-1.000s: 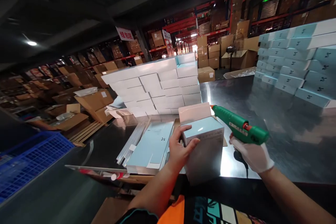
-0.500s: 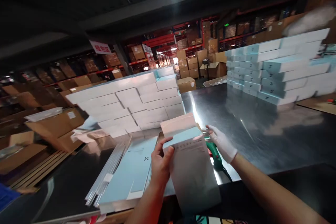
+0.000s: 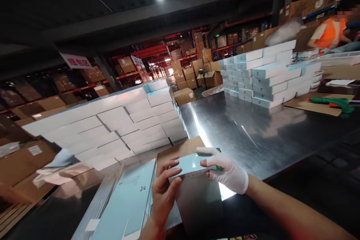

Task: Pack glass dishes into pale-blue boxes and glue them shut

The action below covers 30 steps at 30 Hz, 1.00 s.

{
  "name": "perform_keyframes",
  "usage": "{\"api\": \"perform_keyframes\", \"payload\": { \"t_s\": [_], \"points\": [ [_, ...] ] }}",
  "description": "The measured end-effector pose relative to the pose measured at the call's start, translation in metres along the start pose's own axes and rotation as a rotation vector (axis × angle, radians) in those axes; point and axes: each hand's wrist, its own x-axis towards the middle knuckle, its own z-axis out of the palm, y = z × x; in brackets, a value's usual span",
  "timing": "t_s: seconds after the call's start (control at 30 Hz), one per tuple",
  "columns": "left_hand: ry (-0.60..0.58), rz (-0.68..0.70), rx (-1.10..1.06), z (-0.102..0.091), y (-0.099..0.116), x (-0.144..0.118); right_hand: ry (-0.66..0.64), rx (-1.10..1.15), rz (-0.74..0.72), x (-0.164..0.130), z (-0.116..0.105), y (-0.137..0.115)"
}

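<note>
A carton [image 3: 191, 165] with a light blue, shiny end and a shaded long face stands tilted between my hands. My bare left hand [image 3: 165, 183] grips its left edge, thumb on the near face and fingers over the blue end. On its right side, my right hand [image 3: 226, 170], in a white glove with bare fingertips, presses fingers on the blue end with the thumb in front. Bits of a green tool [image 3: 218, 157] show behind the gloved fingers; the rest is hidden. Brown cardboard [image 3: 180, 148] lies behind the carton. Flat light blue cartons [image 3: 132, 191] are piled at my left.
White boxes [image 3: 140, 120] form a wall at the left back of the metal table [image 3: 244, 135]. More blue and white boxes [image 3: 270, 71] are stacked at the right. A green glue gun [image 3: 332, 101] lies on cardboard there. A person in an orange vest [image 3: 332, 32] is behind.
My right hand has moved from beside the green tool onto the carton. The pale flap above its blue end no longer shows. The view has swung right, bringing in the person.
</note>
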Motion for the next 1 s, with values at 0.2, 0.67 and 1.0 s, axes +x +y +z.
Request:
{"api": "perform_keyframes", "payload": {
  "t_s": [0.2,0.67,1.0],
  "points": [
    [-0.246,0.154,0.263,-0.033,0.028,0.021,0.015,-0.195,-0.230,0.002,0.011,-0.012],
    [0.383,-0.023,0.378,-0.081,0.032,0.025,0.405,-0.592,0.150,-0.019,-0.028,0.022],
    [0.352,-0.865,-0.445,-0.006,-0.063,-0.083,-0.341,-1.116,0.609,-0.107,-0.071,0.094]
  ]
}}
